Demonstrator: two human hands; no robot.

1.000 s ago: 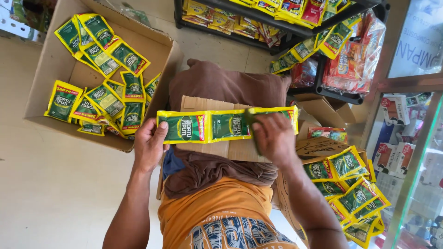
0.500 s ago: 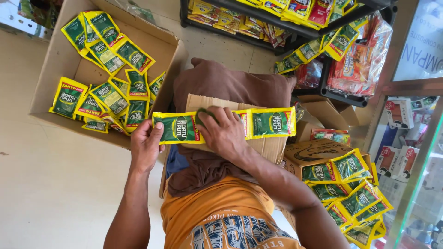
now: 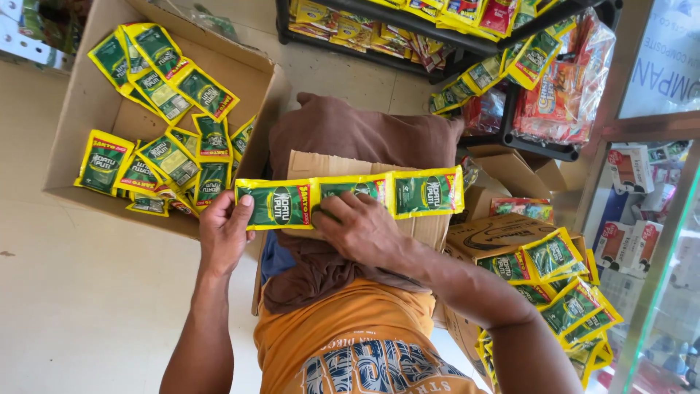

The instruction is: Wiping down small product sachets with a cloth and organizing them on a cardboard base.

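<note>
A strip of three joined green-and-yellow sachets (image 3: 408,193) stretches across a piece of brown cardboard (image 3: 328,164) on my lap. My left hand (image 3: 224,235) pinches the strip's left sachet (image 3: 277,205) at its lower left corner. My right hand (image 3: 359,228) grips the middle sachet from below, its fingers covering most of it. The right sachet hangs free past my right hand. I sit with brown trousers and an orange shirt under the strip.
An open cardboard box (image 3: 80,124) at the left holds several more sachet strips (image 3: 169,157). A black shelf rack (image 3: 503,124) with snack packets stands ahead. More sachet strips (image 3: 565,292) and cardboard boxes (image 3: 496,233) lie at the right, beside a glass cabinet (image 3: 656,241).
My right hand has slid left along the strip from its right end to the middle sachet. My left hand has kept its hold on the left end.
</note>
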